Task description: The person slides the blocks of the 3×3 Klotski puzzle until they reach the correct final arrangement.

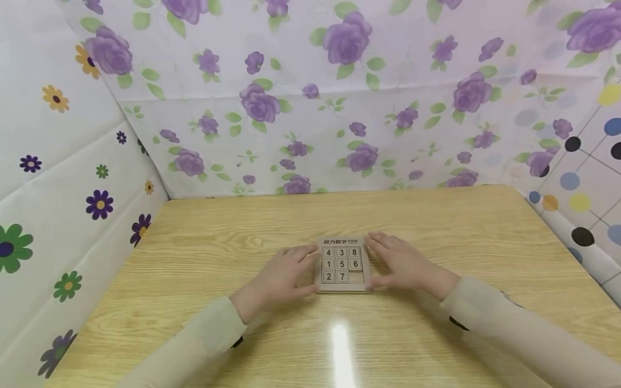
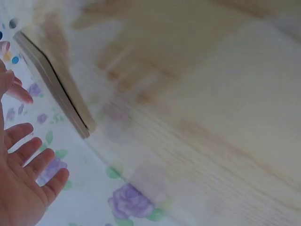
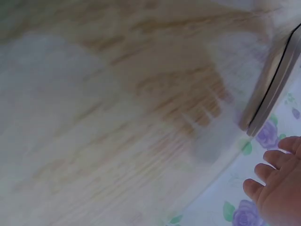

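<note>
A square number slide puzzle (image 1: pixel 342 288) lies flat on the wooden table in the head view. Its tiles read 4 3 8, then 1 5 6, then 2 7, with the bottom right slot bare. My left hand (image 1: pixel 281 275) is at the puzzle's left edge, fingers spread and relaxed. On the other side my right hand (image 1: pixel 400 263) lies by the right edge, its fingers also extended. In the left wrist view the left hand (image 2: pixel 23 179) has loosely spread fingers, and the right wrist view shows the right hand (image 3: pixel 282 179) the same way. Neither hand grips the puzzle.
The wooden table (image 1: pixel 233 237) carries a bright light reflection near its front. A purple-flowered cloth (image 1: pixel 301 134) hangs behind it. Another flowered cloth (image 1: pixel 63 226) stands at the left, and a dotted cloth (image 1: pixel 587 215) at the right.
</note>
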`<state>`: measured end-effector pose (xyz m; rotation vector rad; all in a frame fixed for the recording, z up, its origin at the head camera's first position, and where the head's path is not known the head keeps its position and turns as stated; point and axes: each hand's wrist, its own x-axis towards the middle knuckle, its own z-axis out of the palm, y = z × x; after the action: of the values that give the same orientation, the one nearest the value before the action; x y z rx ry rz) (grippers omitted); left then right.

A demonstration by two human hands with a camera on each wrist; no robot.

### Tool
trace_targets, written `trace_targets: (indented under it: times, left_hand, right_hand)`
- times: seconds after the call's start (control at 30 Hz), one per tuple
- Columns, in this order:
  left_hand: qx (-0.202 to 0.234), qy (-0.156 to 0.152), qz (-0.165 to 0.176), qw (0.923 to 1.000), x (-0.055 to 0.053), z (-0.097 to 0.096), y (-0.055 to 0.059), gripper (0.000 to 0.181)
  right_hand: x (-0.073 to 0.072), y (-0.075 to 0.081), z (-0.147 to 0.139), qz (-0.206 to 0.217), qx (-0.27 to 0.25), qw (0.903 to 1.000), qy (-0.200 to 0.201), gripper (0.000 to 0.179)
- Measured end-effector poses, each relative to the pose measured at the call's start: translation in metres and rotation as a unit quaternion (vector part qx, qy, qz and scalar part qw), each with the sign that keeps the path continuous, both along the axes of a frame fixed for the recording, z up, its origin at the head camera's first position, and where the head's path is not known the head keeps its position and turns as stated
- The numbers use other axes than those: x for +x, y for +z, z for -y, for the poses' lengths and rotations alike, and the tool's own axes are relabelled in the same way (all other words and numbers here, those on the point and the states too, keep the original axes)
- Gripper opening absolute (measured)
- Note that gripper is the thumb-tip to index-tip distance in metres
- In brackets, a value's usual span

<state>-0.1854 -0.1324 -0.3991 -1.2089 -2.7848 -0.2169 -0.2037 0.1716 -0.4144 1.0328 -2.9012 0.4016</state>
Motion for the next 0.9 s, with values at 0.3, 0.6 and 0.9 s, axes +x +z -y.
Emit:
trace_targets:
  times: [0.3, 0.6, 0.9]
  left_hand:
    - [-0.029, -0.044, 0.029, 0.9982, 0.005, -0.006, -0.003, 0.057]
    - [-0.055, -0.082, 0.045, 0.9941, 0.013, -0.009, -0.005, 0.057]
    - [-0.068, -0.07, 0.051, 0.9939, 0.013, -0.007, -0.009, 0.062]
  right_hand:
    - [-0.008, -0.005, 0.006, 0.042, 0.009, 0.999, 0.01, 0.108]
    - [-0.016, -0.013, 0.011, 0.096, 0.037, 0.9946, 0.017, 0.115]
    - [-0.017, -0.007, 0.012, 0.098, 0.051, 0.9937, 0.018, 0.113]
